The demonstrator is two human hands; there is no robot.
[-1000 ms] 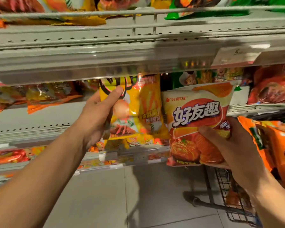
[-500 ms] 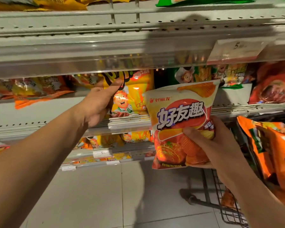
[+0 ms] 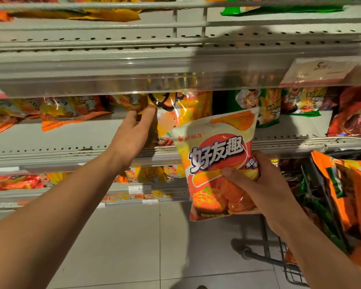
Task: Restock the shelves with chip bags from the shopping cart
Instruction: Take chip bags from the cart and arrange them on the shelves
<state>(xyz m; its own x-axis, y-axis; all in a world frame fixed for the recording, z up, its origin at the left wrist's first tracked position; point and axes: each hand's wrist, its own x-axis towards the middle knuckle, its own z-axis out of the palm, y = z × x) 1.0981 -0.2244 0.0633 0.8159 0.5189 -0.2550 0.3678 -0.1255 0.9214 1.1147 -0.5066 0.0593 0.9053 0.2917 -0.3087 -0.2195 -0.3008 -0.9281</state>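
Observation:
My left hand (image 3: 133,132) reaches into the middle shelf (image 3: 50,149) and grips the left edge of a yellow chip bag (image 3: 183,113) that stands upright on it. My right hand (image 3: 258,184) holds a white and red chip bag (image 3: 215,155) with large Chinese letters, upright, in front of the shelf edge and just right of the yellow bag. The shopping cart (image 3: 290,265) is at the lower right, with orange chip bags (image 3: 352,195) piled in it.
Orange and yellow bags (image 3: 56,111) lie at the left of the middle shelf, green bags (image 3: 261,107) and dark red bags (image 3: 354,117) at its right. The upper shelf (image 3: 133,59) overhangs it, with a price tag (image 3: 317,71). A lower shelf (image 3: 50,182) holds more bags. Grey floor tiles (image 3: 144,247) lie below.
My left hand has pushed the yellow bag up and back onto the middle shelf. My right hand has brought the white and red bag leftward, closer to the shelf.

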